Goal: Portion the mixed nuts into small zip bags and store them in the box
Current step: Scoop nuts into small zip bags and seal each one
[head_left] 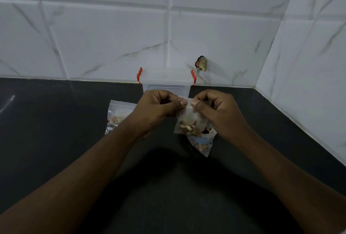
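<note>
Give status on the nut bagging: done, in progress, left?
Done: a filled bag lies on the counter. In hand: left hand and right hand pinch the top of a second bag of nuts; a third bag lies under it. Left: all bags into the box, lid on.

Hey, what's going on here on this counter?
A person pinches the top edge of a small zip bag of nuts with the left hand and right hand, above the black counter. A second bag lies to the left, and a third bag lies beneath. The clear box stands behind, by the wall.
</note>
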